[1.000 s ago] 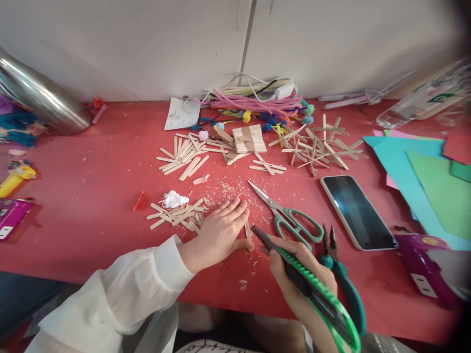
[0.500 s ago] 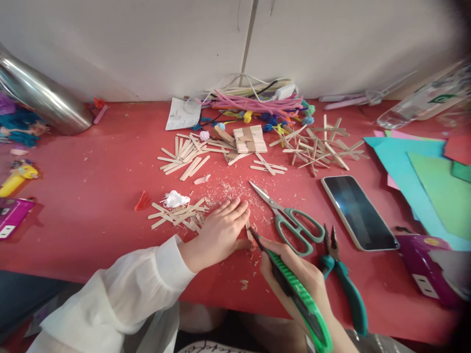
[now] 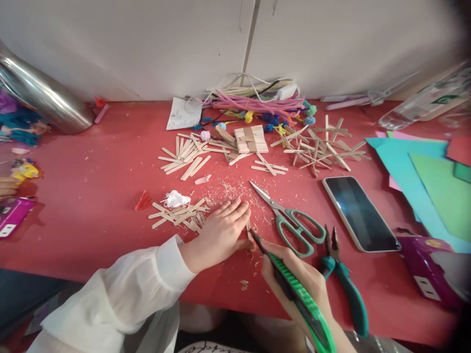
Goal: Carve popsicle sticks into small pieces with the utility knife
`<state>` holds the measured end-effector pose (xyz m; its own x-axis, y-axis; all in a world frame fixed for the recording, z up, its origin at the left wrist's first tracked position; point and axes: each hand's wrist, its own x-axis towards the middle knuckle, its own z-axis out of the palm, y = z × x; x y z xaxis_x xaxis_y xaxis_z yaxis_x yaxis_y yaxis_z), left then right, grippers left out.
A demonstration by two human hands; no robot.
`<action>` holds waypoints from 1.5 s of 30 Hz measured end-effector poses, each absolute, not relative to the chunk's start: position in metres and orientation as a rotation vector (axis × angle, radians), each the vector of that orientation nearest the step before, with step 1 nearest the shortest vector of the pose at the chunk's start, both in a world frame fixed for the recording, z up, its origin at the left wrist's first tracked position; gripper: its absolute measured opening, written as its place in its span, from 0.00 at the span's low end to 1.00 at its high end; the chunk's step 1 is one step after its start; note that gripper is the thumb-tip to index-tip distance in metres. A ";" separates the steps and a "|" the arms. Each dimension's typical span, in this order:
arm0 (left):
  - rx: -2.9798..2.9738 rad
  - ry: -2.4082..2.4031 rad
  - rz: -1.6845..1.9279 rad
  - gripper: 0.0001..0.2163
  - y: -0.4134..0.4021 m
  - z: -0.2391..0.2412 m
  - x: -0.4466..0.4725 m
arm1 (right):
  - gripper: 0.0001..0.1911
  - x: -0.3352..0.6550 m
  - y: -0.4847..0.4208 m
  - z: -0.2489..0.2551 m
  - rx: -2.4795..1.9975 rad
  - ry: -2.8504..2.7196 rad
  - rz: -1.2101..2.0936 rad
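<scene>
My left hand [image 3: 221, 233] lies low on the red table, fingers stretched together and thumb tucked toward me. It presses a short wooden craft stick [image 3: 248, 230] against the tabletop; most of the stick is hidden. My right hand [image 3: 298, 274] is wrapped around a green utility knife [image 3: 294, 284]. The knife's dark tip meets the stick beside my left fingertips. Pale wood shavings [image 3: 231, 189] are scattered around and beyond my left hand. Grey-green scissors [image 3: 287, 215] lie just right of the cutting spot, slightly opened. Teal-handled pliers [image 3: 346, 279] rest beside my right hand.
Loose craft sticks [image 3: 184, 157] lie in several piles. Behind them are pink pipe cleaners [image 3: 253, 103] and a paper note [image 3: 184, 113]. A phone [image 3: 360, 213], coloured paper [image 3: 408, 166] and a purple device [image 3: 423, 267] sit right. A metal bottle [image 3: 47, 93] and another person's hand [image 3: 8, 186] are left.
Another person's hand has come in at the left edge, near the yellow object. My hands, the knife and the stick show almost no movement; the view has shifted slightly.
</scene>
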<state>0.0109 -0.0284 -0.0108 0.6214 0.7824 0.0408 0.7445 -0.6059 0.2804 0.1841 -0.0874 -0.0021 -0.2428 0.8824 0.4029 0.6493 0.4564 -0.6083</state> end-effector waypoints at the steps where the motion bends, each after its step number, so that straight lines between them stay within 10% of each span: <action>1: 2.606 1.253 0.239 0.31 -0.028 -0.011 0.011 | 0.13 0.184 -0.088 -0.001 -1.275 -1.988 0.419; 45: 2.661 1.248 0.267 0.32 -0.028 -0.011 0.011 | 0.06 0.179 -0.086 0.002 -1.509 -1.764 0.477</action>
<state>0.0113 -0.0282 -0.0106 0.6293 0.7729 0.0815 0.7386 -0.6274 0.2465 0.1793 -0.0863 0.0019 -0.0206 0.9539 0.2995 0.6733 0.2347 -0.7011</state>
